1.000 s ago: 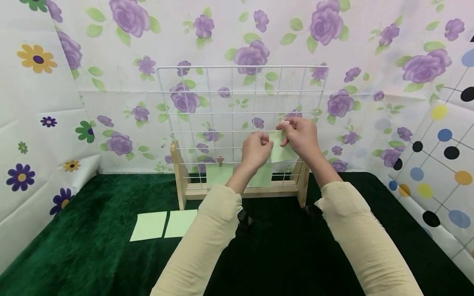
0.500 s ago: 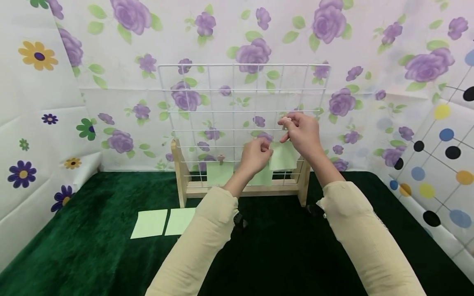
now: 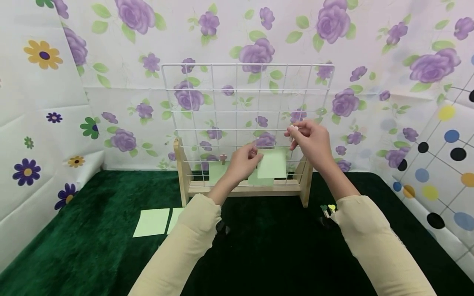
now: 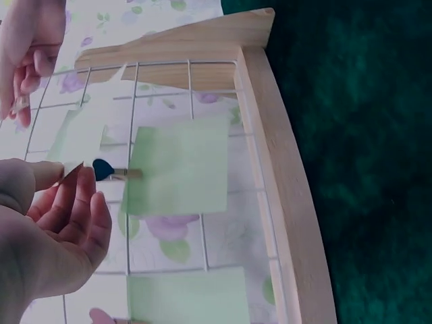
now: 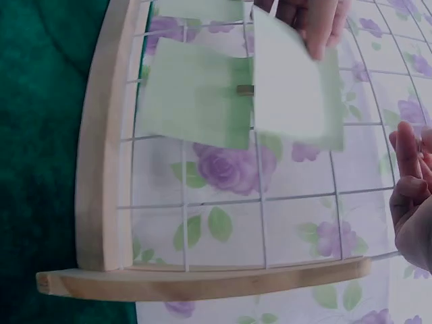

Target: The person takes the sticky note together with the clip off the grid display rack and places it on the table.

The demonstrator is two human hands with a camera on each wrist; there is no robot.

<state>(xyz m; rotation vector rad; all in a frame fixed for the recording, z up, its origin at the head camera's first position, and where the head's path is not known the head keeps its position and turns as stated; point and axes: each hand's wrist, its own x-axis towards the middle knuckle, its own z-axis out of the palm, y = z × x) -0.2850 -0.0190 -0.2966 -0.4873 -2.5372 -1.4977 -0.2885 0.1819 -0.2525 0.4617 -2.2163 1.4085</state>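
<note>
My left hand [image 3: 242, 164] pinches a pale green paper note [image 3: 273, 163] by its left edge, in front of the white wire grid [image 3: 248, 64]. In the right wrist view this note [image 5: 297, 88] overlaps a hung one. My right hand [image 3: 312, 144] is right of the note, pinching a small pale clip [image 3: 293, 128] between thumb and fingers. Two similar notes hang low on the grid: one [image 4: 179, 169] with a dark blue heart clip [image 4: 102, 169], the other [image 4: 189, 293] with a pink clip [image 3: 223, 159].
A wooden stand [image 3: 244, 189] supports the grid. Two more notes, the outer [image 3: 151, 223] and one partly covered by the left sleeve [image 3: 177, 246], lie on the green cloth [image 3: 92, 197]. Beside the right sleeve lie a green clip [image 3: 324, 209] and a yellow clip [image 3: 332, 208].
My left hand has moved the note left and down across the grid. My right hand, still pinching the clip, is now farther from the note. The green and yellow clips have come into view.
</note>
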